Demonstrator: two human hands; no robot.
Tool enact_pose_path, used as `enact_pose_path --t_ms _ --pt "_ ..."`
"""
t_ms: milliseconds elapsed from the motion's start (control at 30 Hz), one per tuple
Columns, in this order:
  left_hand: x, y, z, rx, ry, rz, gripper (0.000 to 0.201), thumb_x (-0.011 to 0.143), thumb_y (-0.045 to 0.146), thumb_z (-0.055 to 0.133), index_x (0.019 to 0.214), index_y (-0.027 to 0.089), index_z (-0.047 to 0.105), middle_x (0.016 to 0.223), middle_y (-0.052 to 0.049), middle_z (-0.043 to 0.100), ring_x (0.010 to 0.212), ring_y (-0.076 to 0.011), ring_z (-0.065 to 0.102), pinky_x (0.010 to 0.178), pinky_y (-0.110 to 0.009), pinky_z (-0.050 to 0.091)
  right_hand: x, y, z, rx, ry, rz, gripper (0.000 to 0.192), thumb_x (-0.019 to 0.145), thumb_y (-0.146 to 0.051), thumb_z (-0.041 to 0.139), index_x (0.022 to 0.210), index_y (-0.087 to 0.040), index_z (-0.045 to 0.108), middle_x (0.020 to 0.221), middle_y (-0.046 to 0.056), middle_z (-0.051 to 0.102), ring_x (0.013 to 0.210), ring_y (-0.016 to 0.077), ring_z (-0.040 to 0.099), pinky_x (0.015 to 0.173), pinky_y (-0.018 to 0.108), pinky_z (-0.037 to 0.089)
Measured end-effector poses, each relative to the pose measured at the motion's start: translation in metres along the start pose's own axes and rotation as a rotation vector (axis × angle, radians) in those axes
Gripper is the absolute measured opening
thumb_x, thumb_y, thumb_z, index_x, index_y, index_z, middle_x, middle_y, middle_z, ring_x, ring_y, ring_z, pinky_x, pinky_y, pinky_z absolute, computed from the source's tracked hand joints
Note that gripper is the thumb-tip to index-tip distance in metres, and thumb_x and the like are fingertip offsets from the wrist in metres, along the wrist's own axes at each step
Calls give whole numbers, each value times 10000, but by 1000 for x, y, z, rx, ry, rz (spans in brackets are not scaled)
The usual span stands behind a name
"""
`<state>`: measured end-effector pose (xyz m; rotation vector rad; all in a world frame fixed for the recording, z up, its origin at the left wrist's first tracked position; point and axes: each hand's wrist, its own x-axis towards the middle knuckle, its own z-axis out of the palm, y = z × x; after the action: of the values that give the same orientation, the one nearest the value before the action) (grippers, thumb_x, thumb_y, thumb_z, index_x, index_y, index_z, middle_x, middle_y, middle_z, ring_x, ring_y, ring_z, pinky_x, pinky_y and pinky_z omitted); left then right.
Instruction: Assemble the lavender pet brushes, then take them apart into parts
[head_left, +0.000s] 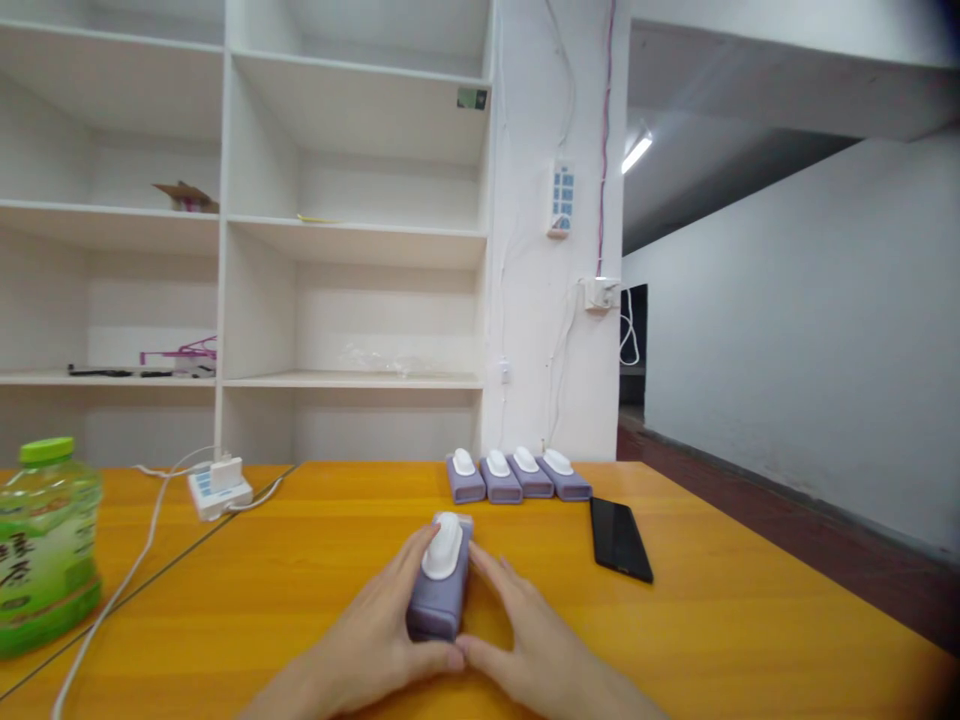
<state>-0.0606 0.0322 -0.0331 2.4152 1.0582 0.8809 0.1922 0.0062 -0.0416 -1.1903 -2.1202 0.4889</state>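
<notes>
The left hand (379, 622) and right hand (526, 632), half-open, cup the purple case (436, 603) at the bench's (315, 545) six o'clock; whether they grip I cannot tell. Best press its sides evenly, sparing the white knob (445, 548).

Single head-worn view, facing forward and slightly down over an orange-brown wood-grain tabletop (330, 560).
It looks from the wearer's own side: left hand (382, 620) and right hand (529, 620) lie nearest, at bottom centre; white cubby shelving (352, 382) stands farther off, ahead and to the left, and a pale passage wall (795, 320) recedes on the right.
</notes>
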Motion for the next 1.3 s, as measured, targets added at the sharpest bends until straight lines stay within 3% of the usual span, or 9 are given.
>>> enact_pose_path --t_ms 100,300,500,733,900,1000,1067,1233,1300 --pt "2 4 16 115 69 -68 1203 710 493 834 1614 307 62 1646 -119 297 1501 -345 299 1227 -509 268 1 0 3 -7 -79 7 779 921 -386 620 1593 -266 245 1644 53 282 1509 308 269 1247 483 228" --pt "15 -8 27 387 207 -255 906 865 448 623 1587 130 179 1577 -187 416 1395 -318 476 1118 -443 396 5 -4 4 -54 -134 39 674 962 -365 521 1582 -228 294 1634 40 309 1510 283 272 1250 435 234" --pt "53 -37 26 590 303 -340 818 890 479 560 1550 106 252 1574 -219 407 1295 -365 558 1037 -436 414 6 -1 9 -103 -105 45 604 955 -366 520 1527 -196 422 1592 77 401 1488 290 330 1242 447 253" --pt "131 -76 37 553 318 -402 800 932 394 552 1554 59 176 1605 -303 275 1351 -395 508 1056 -422 392 5 -1 10 -103 -58 24 551 951 -341 525 1480 -192 489 1558 86 458 1470 282 368 1238 437 259" --pt "139 -84 46 533 318 -404 732 971 269 462 1580 80 102 1652 -307 78 1480 -409 310 1094 -504 352 5 -3 10 -121 18 -39 504 933 -317 552 1421 -194 552 1485 88 550 1392 266 485 1200 402 337" --pt "129 -81 47 540 337 -390 749 964 234 441 1592 96 57 1664 -287 13 1524 -416 165 1114 -567 309 13 0 -7 -298 186 -31 394 953 -312 519 1317 -210 632 1369 73 648 1278 229 587 1132 338 414" --pt "123 -78 47 542 334 -360 759 946 198 447 1595 103 65 1672 -262 -1 1537 -386 136 1136 -533 300 18 10 -29 -512 317 38 334 983 -321 464 1229 -238 674 1305 51 677 1233 204 604 1109 305 419" --pt "122 -76 48 533 300 -308 735 900 135 479 1581 112 203 1679 -226 78 1537 -347 163 1148 -464 314 16 65 -88 -665 516 327 393 955 -292 463 1253 -121 653 1371 211 573 1341 356 461 1154 557 274" --pt "123 -76 48 532 296 -304 703 904 138 471 1568 104 241 1674 -222 119 1531 -343 181 1149 -464 316 11 88 -100 -695 558 457 368 944 -334 484 1121 -111 717 1401 258 531 1380 430 392 1132 669 204"
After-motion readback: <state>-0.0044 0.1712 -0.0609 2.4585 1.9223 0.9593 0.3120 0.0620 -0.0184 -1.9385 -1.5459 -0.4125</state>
